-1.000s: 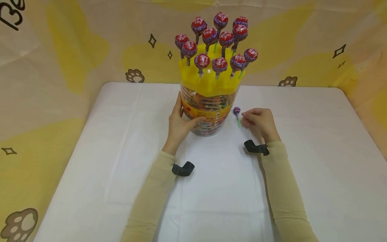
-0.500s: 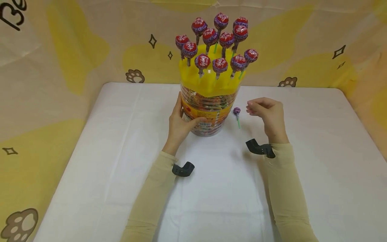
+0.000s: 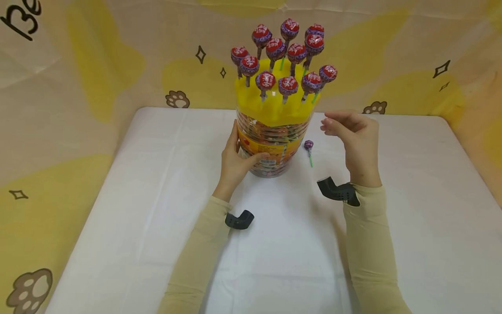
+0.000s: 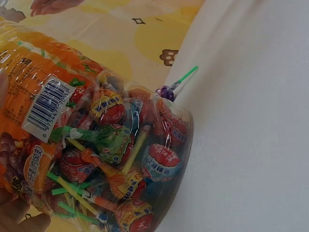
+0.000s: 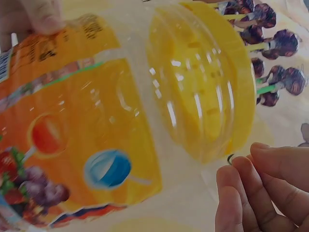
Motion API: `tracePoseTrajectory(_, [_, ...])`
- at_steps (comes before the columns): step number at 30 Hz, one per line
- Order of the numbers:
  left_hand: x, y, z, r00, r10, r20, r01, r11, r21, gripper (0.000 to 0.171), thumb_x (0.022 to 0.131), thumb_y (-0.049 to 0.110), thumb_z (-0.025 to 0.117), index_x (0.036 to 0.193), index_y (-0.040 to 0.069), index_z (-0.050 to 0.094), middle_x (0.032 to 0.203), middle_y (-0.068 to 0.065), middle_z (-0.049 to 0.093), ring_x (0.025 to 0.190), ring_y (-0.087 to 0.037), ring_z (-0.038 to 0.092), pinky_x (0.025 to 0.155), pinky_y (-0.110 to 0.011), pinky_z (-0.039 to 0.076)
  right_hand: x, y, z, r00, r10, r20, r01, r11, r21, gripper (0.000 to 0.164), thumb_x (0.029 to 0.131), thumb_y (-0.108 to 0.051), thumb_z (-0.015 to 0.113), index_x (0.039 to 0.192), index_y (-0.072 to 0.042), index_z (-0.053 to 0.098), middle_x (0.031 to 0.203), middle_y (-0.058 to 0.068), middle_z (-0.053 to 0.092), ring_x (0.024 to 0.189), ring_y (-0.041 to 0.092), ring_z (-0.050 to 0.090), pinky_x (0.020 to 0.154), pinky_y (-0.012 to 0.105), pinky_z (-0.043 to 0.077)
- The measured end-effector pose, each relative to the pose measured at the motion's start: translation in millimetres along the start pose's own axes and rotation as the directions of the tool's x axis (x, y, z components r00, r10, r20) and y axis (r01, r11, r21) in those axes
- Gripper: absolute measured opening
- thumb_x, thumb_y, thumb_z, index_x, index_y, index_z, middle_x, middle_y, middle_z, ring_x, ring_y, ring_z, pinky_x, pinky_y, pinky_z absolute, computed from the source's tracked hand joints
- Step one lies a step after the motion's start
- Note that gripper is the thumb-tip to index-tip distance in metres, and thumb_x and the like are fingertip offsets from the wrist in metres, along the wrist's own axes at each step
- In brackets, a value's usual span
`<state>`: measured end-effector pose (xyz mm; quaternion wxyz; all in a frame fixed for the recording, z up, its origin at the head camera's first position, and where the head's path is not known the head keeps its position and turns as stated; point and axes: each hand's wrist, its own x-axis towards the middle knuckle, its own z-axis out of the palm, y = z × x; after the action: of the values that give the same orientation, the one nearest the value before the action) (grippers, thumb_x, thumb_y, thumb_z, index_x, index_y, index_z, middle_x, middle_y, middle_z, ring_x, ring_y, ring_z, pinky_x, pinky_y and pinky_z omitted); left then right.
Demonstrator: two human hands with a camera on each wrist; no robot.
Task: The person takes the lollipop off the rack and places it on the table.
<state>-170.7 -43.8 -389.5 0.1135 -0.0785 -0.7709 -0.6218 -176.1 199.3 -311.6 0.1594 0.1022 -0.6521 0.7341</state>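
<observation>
My left hand point(image 3: 236, 163) grips the lower side of a clear candy jar point(image 3: 280, 150), thumb across its orange label. Wrapped lollipops fill the jar, seen close in the left wrist view. Several red and purple lollipops point(image 3: 288, 86) stand by their sticks in its yellow lid point(image 3: 255, 107). One lollipop point(image 3: 308, 145) with a purple wrapper and green stick lies on the table right of the jar. My right hand point(image 3: 357, 139) is raised to the right of the jar, near the lid's level. Its fingers point(image 5: 244, 169) are loosely bent, with nothing visible between them.
The jar stands near the back of a white-covered table point(image 3: 188, 244). A printed yellow and beige cloth point(image 3: 137, 56) rises behind and beside it. A black camera mount sits on each wrist, over beige sleeves point(image 3: 370, 244).
My right hand has lifted away from beside the loose lollipop, moving up and to the right. The lollipop stays on the table. My left hand keeps its grip on the jar.
</observation>
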Motion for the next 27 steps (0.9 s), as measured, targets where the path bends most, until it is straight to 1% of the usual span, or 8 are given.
tracePoseTrajectory(3, [-0.3,-0.2,-0.2,1.000,-0.003,-0.002,0.003,1.000,0.005,0.101,0.076,0.012,0.080,0.152,0.009,0.014,0.153,-0.007,0.027,0.140,-0.017,0.024,0.114,-0.035,0.024,2,-7,5,1.000,-0.027,0.004,0.027,1.000,0.010,0.019,0.083,-0.004,0.071,0.096,0.010,0.070,0.088,0.013,0.069,0.074,0.023,0.066,0.072,0.024,0.056])
tracePoseTrajectory(9, [-0.2,-1.2,-0.3,1.000,-0.011,-0.002,0.011,1.000,0.013,0.101,0.076,0.014,0.080,0.152,0.010,0.014,0.153,-0.006,0.027,0.139,-0.017,0.024,0.114,-0.035,0.024,7,-20,16,0.999,-0.052,-0.002,0.052,0.999,0.001,0.023,0.083,-0.008,0.073,0.099,0.007,0.070,0.092,0.013,0.069,0.081,0.025,0.065,0.074,0.024,0.056])
tracePoseTrajectory(16, [0.1,-1.2,-0.2,1.000,-0.006,-0.002,0.006,1.000,0.011,0.100,0.077,0.015,0.079,0.152,0.009,0.014,0.152,-0.007,0.028,0.139,-0.017,0.026,0.114,-0.035,0.025,12,-28,28,0.995,-0.091,-0.034,0.093,0.992,0.083,0.018,0.079,-0.001,0.075,0.093,0.009,0.070,0.089,0.015,0.069,0.079,0.027,0.064,0.077,0.027,0.056])
tracePoseTrajectory(21, [0.1,-2.2,-0.1,1.000,-0.001,-0.004,0.001,1.000,0.012,0.100,0.076,0.014,0.080,0.152,0.009,0.014,0.152,-0.007,0.029,0.139,-0.018,0.026,0.114,-0.036,0.025,13,-30,32,0.993,-0.105,-0.059,0.108,0.992,0.065,0.017,0.078,-0.002,0.076,0.092,0.006,0.072,0.091,0.014,0.068,0.084,0.027,0.061,0.081,0.027,0.055])
tracePoseTrajectory(24, [0.1,-2.2,-0.1,1.000,-0.002,-0.005,0.002,1.000,0.012,0.100,0.076,0.015,0.080,0.152,0.009,0.014,0.152,-0.007,0.028,0.139,-0.018,0.026,0.114,-0.036,0.025,14,-31,33,0.991,-0.116,-0.063,0.120,0.991,0.066,0.017,0.077,0.000,0.076,0.092,0.006,0.072,0.091,0.014,0.068,0.084,0.027,0.061,0.080,0.027,0.055])
tracePoseTrajectory(27, [0.0,-1.6,0.2,1.000,-0.004,-0.004,0.004,1.000,0.010,0.100,0.076,0.015,0.080,0.152,0.010,0.014,0.152,-0.006,0.028,0.139,-0.017,0.025,0.114,-0.036,0.025,14,-31,33,0.988,-0.144,-0.063,0.147,0.988,0.047,0.014,0.078,0.001,0.075,0.090,0.005,0.072,0.090,0.013,0.068,0.083,0.027,0.062,0.079,0.027,0.055])
